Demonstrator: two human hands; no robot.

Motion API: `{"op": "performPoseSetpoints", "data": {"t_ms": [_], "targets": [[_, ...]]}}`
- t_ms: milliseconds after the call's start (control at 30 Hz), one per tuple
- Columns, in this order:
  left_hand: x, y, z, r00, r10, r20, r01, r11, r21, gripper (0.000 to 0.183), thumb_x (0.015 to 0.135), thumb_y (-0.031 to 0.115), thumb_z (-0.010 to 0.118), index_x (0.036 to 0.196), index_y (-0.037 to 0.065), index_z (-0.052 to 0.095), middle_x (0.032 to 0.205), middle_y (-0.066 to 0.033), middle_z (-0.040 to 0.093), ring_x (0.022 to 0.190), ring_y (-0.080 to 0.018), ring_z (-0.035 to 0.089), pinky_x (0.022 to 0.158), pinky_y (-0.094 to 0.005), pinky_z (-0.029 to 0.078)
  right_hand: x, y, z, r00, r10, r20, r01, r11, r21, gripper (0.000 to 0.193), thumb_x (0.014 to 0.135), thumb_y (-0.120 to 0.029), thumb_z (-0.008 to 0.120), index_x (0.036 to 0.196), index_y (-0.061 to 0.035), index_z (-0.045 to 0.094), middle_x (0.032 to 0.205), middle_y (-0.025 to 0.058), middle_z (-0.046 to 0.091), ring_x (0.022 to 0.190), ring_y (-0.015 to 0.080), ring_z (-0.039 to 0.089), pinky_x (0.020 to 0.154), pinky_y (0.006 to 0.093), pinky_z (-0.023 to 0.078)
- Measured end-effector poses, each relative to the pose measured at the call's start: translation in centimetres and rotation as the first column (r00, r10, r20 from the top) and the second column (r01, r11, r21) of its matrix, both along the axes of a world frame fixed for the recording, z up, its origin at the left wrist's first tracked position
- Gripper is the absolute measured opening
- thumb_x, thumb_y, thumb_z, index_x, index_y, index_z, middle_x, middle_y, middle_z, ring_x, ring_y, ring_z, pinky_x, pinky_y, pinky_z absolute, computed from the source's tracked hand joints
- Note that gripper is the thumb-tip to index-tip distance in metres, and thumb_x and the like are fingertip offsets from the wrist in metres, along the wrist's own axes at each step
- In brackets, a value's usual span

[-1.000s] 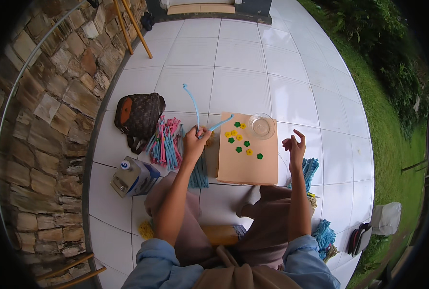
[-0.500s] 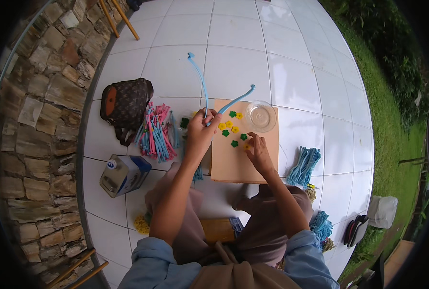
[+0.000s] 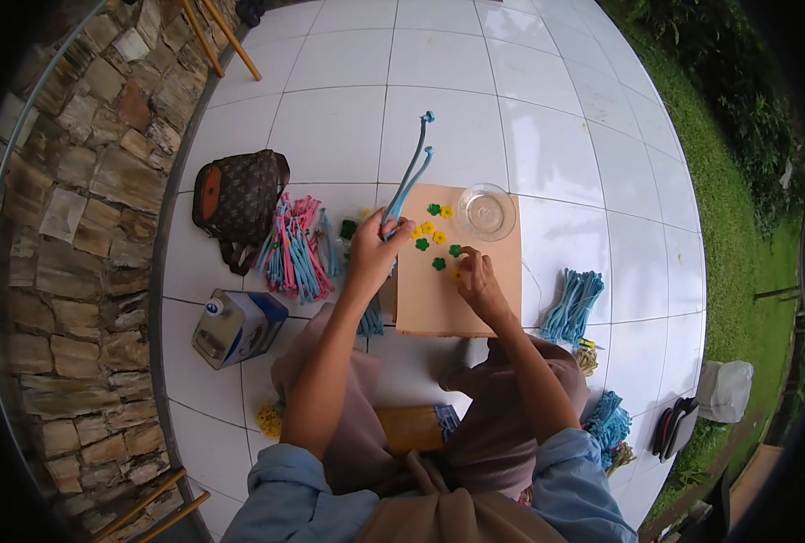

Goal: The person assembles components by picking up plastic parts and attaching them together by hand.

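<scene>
My left hand point(image 3: 373, 252) is closed round a pair of bent light-blue cords point(image 3: 411, 181), over the left edge of a tan board point(image 3: 443, 312). Both cords point upward and away, each with a knotted tip. On the board's right side, my right hand point(image 3: 482, 288) hovers low with curled fingers, the thumb apart from the index finger. A yellow flower piece point(image 3: 458, 276) lies by its thumb, partly covered. Beside its fingertips sits a green flower piece point(image 3: 455, 250); several more green and yellow ones are scattered farther up the board.
A clear round dish point(image 3: 486, 214) stands on the board's far right corner. Left of the board lie pink and blue cords point(image 3: 298, 253), a brown bag point(image 3: 240, 192) and a metal can point(image 3: 240, 328). To the right is a blue cord bundle point(image 3: 572, 306). A stone wall point(image 3: 68, 271) borders the left.
The two cords in my left hand have swung from spread wide apart to close together, side by side. My right hand's fingers have curled a little more near the yellow flower piece.
</scene>
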State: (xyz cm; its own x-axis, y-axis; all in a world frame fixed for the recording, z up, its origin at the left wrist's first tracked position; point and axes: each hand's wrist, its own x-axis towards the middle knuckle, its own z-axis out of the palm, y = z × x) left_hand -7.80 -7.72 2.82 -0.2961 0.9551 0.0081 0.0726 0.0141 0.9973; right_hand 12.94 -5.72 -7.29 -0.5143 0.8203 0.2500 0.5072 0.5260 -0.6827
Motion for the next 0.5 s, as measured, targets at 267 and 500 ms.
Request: {"op": "performPoseSetpoints", "data": {"t_ms": [267, 500], "targets": [[-0.2, -0.1, -0.1, 0.998, -0.048, -0.047, 0.045, 0.997, -0.055, 0.029, 0.079, 0.016, 0.061, 0.066, 0.004, 0.038, 0.062, 0.0017, 0.044, 0.057, -0.0047, 0.040, 0.052, -0.0214, 0.034, -0.4, -0.2, 0.8, 0.994, -0.082, -0.078, 0.055, 0.951, -0.304, 0.051, 0.066, 0.010, 0.054, 0.112, 0.0000, 0.034, 0.078, 0.0111, 0.051, 0.070, 0.0233, 0.051, 0.066, 0.0312, 0.044], [-0.5, -0.6, -0.1, 0.976, -0.198, -0.089, 0.179, 0.966, -0.187, 0.034, 0.077, 0.014, 0.065, 0.065, 0.008, 0.033, 0.077, -0.0056, 0.060, 0.071, -0.0051, 0.051, 0.060, -0.0199, 0.039, -3.9, -0.1, 8.3, 0.946, -0.017, -0.324, 0.029, 0.999, 0.031, 0.055, 0.066, 0.010, 0.062, 0.111, -0.0003, 0.032, 0.085, 0.0102, 0.052, 0.072, 0.0191, 0.054, 0.064, 0.0296, 0.046]]}}
